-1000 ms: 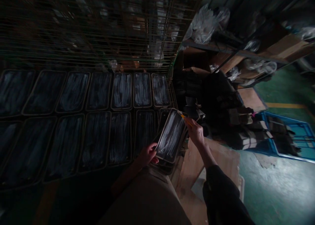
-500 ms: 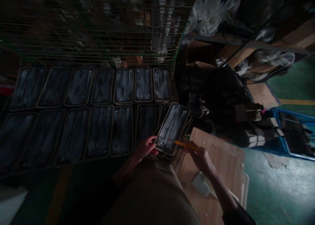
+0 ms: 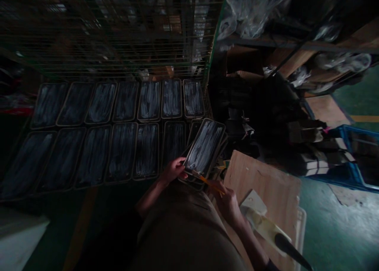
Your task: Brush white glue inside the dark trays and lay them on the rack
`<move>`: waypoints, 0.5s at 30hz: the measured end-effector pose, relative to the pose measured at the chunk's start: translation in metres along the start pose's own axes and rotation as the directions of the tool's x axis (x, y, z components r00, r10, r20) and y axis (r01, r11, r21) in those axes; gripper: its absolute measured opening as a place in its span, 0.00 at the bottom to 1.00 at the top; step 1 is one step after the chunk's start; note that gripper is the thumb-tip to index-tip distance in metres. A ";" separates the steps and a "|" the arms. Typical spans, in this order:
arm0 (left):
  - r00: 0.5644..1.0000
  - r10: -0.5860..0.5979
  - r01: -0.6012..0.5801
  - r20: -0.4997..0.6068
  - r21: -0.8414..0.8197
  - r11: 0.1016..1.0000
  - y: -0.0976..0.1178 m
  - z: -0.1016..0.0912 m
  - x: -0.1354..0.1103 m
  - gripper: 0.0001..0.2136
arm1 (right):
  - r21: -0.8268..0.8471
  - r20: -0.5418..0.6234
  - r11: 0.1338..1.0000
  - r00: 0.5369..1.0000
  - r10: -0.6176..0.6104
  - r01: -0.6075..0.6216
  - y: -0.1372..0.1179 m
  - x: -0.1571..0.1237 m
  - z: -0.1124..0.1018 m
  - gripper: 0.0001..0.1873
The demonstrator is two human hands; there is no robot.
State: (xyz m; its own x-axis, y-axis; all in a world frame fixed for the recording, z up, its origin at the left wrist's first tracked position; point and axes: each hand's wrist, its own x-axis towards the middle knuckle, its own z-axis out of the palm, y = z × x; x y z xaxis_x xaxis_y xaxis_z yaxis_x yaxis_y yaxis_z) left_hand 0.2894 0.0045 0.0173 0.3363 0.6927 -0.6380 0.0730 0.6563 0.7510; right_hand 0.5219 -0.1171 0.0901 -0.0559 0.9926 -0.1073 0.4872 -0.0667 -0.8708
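A dark rectangular panel with rounded corners [image 3: 205, 144] lies tilted on a small stack of similar ones, its face streaked with whitish smears. My left hand [image 3: 174, 170] grips its lower left corner, fingers closed on the edge. In my right hand [image 3: 226, 200] is a brush with an orange handle [image 3: 211, 183], held in closed fingers. The brush's tip touches the panel near its bottom edge. Further panels with the same white streaks [image 3: 146, 150] lie in two rows to the left.
A wire mesh cage [image 3: 118, 38] rises behind the rows. On the right are a wooden board [image 3: 266, 168] bearing a pale bottle-like object with a dark end [image 3: 269, 229], and a blue crate [image 3: 352, 172]. Shelving with plastic bags [image 3: 254, 18] stands at the upper right.
The brush has moved down and left across the panel to its lower edge, my right hand with it. My left hand keeps its hold on the corner. The view has shifted slightly.
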 end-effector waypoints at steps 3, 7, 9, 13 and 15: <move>0.999 -0.039 0.040 -0.008 0.014 0.999 0.002 0.003 0.001 0.23 | 0.105 -0.047 0.992 0.996 0.080 -0.075 0.006 0.005 0.007 0.17; 0.999 -0.041 0.041 0.008 0.038 0.998 0.003 0.003 0.004 0.23 | 0.162 -0.102 0.974 0.979 0.175 -0.157 0.013 0.006 0.007 0.19; 0.998 -0.038 0.036 0.042 0.055 0.998 0.002 0.002 0.006 0.22 | 0.152 -0.186 0.969 0.957 0.221 -0.194 0.013 0.009 0.001 0.21; 0.997 -0.043 0.040 0.062 0.049 0.998 -0.002 0.001 0.012 0.23 | 0.030 -0.339 0.980 0.920 0.196 -0.198 0.015 0.033 -0.013 0.23; 0.997 -0.046 0.044 0.066 0.034 0.998 -0.003 0.000 0.015 0.25 | -0.083 -0.404 0.975 0.901 0.157 -0.208 0.017 0.054 -0.017 0.24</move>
State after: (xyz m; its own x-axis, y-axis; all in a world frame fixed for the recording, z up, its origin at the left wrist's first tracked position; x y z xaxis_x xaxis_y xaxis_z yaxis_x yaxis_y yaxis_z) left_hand 0.2944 0.0125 0.0053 0.3941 0.6402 -0.6594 0.1198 0.6756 0.7275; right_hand 0.5424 -0.0634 0.0776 0.3788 0.9246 -0.0396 0.5589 -0.2627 -0.7865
